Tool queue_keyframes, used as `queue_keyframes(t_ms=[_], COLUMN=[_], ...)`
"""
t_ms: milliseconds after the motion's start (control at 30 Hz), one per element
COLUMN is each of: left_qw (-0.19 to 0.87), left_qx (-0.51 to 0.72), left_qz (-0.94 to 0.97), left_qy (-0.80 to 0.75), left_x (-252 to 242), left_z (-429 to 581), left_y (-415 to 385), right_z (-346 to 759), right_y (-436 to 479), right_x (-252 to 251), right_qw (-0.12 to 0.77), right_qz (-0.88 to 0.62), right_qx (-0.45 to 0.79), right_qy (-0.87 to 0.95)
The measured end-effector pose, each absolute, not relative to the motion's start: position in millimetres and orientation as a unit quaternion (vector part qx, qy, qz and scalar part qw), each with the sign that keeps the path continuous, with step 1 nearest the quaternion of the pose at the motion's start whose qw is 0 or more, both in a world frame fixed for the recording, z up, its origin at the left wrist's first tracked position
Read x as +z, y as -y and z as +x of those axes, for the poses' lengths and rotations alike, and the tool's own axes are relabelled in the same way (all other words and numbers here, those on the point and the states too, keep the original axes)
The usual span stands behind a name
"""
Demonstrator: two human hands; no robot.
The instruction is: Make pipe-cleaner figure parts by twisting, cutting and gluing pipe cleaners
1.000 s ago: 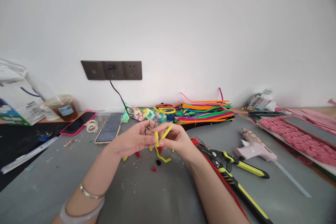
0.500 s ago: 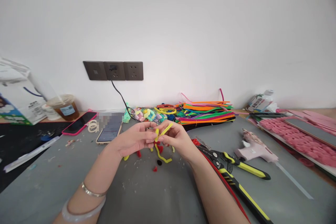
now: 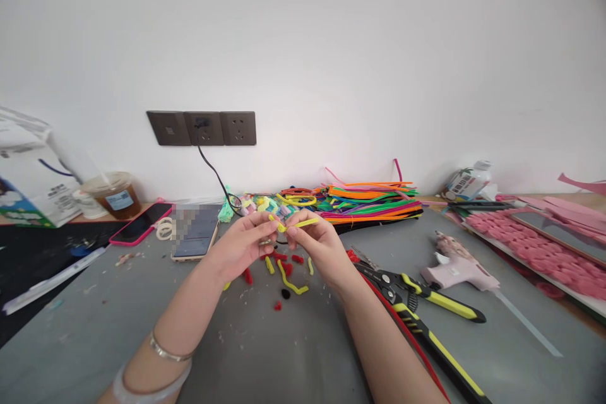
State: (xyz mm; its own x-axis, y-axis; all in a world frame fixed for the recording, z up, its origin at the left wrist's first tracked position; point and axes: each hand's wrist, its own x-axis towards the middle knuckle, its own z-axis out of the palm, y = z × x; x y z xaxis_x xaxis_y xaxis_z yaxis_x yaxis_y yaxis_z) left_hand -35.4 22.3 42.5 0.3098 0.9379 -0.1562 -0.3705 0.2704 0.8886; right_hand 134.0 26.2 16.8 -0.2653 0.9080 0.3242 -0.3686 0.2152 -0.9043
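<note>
Between my hands is a short yellow pipe cleaner, bent near its left part. My left hand pinches its left end with thumb and forefinger. My right hand grips it farther right, and the free end sticks out over the fingers. Both hands are raised a little above the grey mat. Below them lie a longer bent yellow pipe cleaner piece, a small red piece, a black oval bit and several other red and yellow scraps.
Wire-stripper pliers and a pink glue gun lie to the right. Bundled coloured pipe cleaners are by the wall. Two phones, one pink-cased, the other lighter, and a drink cup stand left.
My hands have lifted slightly and turned the yellow pipe cleaner from a steep slant to nearly level. More red and yellow scraps show beneath them. The view has shifted a little.
</note>
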Motion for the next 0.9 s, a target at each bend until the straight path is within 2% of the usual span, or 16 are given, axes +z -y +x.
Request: queue_keyframes(t_ms=[333,667,900], left_qw=[0.669,0.67,0.691], left_qx=[0.493,0.46,0.376], left_qz=[0.436,0.464,0.499], left_qy=[-0.346,-0.352,-0.363], left_x=[45.9,41.2,53.0], left_z=[-30.1,-37.9,-41.3], left_y=[-16.9,-20.2,-15.3], right_z=[132.9,135.7,141.0], right_y=[-25.1,-23.8,-22.2], right_x=[14.7,15.7,20.5], right_qw=[0.569,0.558,0.448], right_qz=[-0.223,-0.201,-0.172], right_qx=[0.564,0.568,0.66], right_qy=[0.556,0.571,0.578])
